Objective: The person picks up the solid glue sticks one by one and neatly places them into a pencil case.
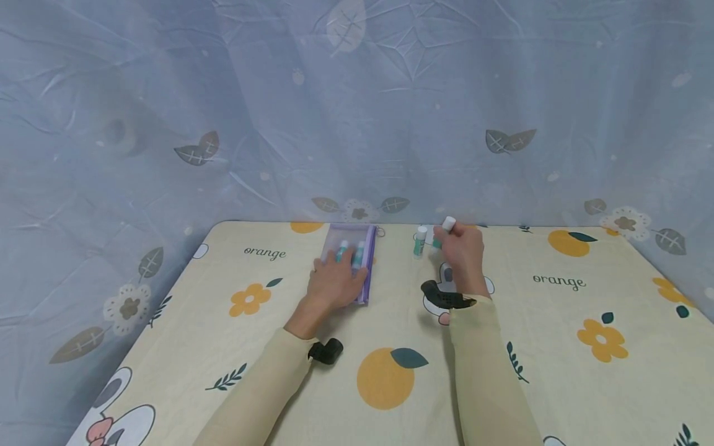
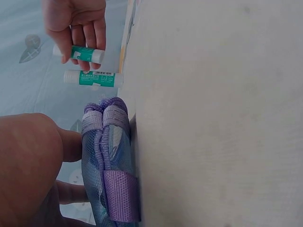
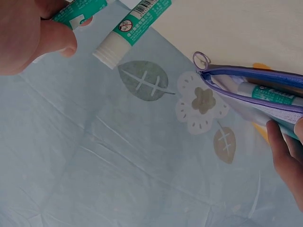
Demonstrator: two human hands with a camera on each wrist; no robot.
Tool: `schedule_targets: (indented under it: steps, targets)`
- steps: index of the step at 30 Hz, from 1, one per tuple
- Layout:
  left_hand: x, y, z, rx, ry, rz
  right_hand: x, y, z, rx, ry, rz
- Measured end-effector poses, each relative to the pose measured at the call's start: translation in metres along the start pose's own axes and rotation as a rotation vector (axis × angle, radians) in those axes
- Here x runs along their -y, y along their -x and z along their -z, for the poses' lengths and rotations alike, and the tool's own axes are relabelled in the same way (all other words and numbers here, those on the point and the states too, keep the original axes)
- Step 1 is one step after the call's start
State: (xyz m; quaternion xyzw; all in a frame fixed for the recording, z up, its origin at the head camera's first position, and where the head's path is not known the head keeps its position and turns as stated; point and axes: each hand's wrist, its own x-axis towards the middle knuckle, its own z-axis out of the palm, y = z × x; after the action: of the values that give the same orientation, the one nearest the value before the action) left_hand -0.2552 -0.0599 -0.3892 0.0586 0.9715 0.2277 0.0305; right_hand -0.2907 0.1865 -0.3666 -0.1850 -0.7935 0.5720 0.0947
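Observation:
My left hand (image 1: 333,282) rests on a purple-edged mesh zipper pouch (image 1: 369,266), its fingers spread over the top. Through the mesh, green-and-white glue sticks (image 1: 359,253) show. In the right wrist view the pouch's zipper (image 3: 236,95) gapes, with a glue stick (image 3: 272,94) inside. Farther right, my right hand (image 1: 465,254) pinches another glue stick (image 1: 448,224) between thumb and fingers, tilted and white cap up. Just left of it, one more glue stick (image 1: 419,243) stands upright on the table, apart from the held one.
A cream tablecloth (image 1: 312,396) printed with oranges, flowers and rabbits covers the table. Behind the far edge hangs a blue-grey curtain (image 1: 424,124) with leaf prints. A ring pull (image 1: 381,232) sits at the pouch's far right corner.

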Motion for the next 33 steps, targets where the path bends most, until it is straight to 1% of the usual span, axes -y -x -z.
schedule_targets:
  steps: [4,11,20,28,33]
  targets:
    - [0.001,0.0,0.0,-0.002,0.002,-0.003,0.002,0.001,0.0,-0.003,0.014,0.017]
    - [0.001,-0.001,0.0,0.001,0.0,-0.003,0.01,0.003,0.004,-0.013,0.023,0.009]
    - [0.0,0.0,0.0,0.003,0.004,-0.007,0.019,0.006,0.007,-0.044,-0.056,0.032]
    - [-0.001,0.0,0.001,0.006,0.004,-0.005,0.024,0.007,0.011,-0.047,-0.113,0.032]
    - [0.0,-0.001,-0.001,0.007,-0.001,0.002,0.028,0.009,0.013,-0.036,-0.159,0.036]
